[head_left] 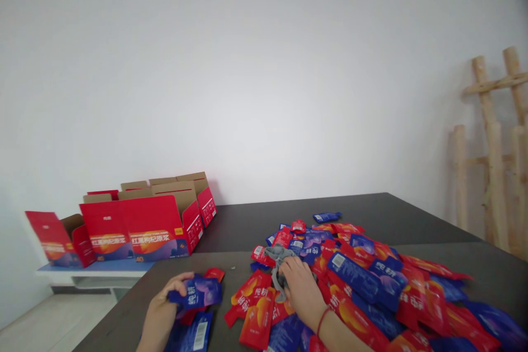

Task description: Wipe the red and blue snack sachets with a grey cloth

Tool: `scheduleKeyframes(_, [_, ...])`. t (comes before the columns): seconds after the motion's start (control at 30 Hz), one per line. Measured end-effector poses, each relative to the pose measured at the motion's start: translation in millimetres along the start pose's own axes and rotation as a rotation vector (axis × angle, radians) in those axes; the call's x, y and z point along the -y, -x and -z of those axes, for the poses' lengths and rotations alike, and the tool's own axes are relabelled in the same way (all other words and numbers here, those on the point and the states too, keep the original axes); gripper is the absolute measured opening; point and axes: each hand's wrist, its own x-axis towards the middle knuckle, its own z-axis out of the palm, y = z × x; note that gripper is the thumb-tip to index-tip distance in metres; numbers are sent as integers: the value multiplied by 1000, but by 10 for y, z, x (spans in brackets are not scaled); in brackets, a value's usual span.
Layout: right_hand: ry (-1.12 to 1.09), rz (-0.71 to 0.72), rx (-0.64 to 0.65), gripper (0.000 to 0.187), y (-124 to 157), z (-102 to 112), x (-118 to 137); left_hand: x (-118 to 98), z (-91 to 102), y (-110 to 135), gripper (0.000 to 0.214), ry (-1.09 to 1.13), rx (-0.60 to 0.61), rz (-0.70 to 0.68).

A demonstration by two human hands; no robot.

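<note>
My left hand (163, 308) is closed on a blue sachet (198, 292) low at the table's near left, above another blue sachet (193, 333) lying flat. My right hand (301, 286) rests in the edge of a big pile of red and blue sachets (371, 280), its fingers closed around a crumpled grey cloth (279, 257). A red string circles that wrist. Red sachets (256, 308) lie between the two hands.
The dark table (256, 225) stretches back to a white wall. Several open red cartons (140, 228) stand on a low white shelf (94, 272) at the left. A wooden frame (495, 148) leans at the far right.
</note>
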Motion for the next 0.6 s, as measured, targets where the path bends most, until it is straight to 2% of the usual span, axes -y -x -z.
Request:
scheduleKeyframes(0.1, [10,6,-10,26,-4,-9,6,-112,248,-101,13,-149,188,104])
scheduleKeyframes(0.17, [11,8,-10,25,-9,-15,8,-258,253,-151,12,-256,206,58])
scheduleKeyframes(0.2, [8,6,-11,24,-10,-18,8,-327,186,-149,11,-312,192,-3])
scheduleKeyframes(0.27, [2,3,-15,24,-12,-21,6,-415,-85,-76,7,-411,204,-140])
scheduleKeyframes(0.3, [1,2,-15,25,-11,-19,4,-422,-275,-6,8,-450,276,-173])
scheduleKeyframes(0.33, [0,1,-15,26,-9,-16,3,-405,-484,76,8,-482,399,-208])
scheduleKeyframes(0.43, [1,0,-4,28,0,0,-3,-264,-1078,314,21,-451,551,-200])
scheduleKeyframes(0.5, [-3,-5,-6,28,6,9,-6,-171,-1347,397,40,-385,536,-164])
scheduleKeyframes(0.6, [-13,-7,-16,29,12,9,-11,-99,-1540,393,60,-324,470,-87])
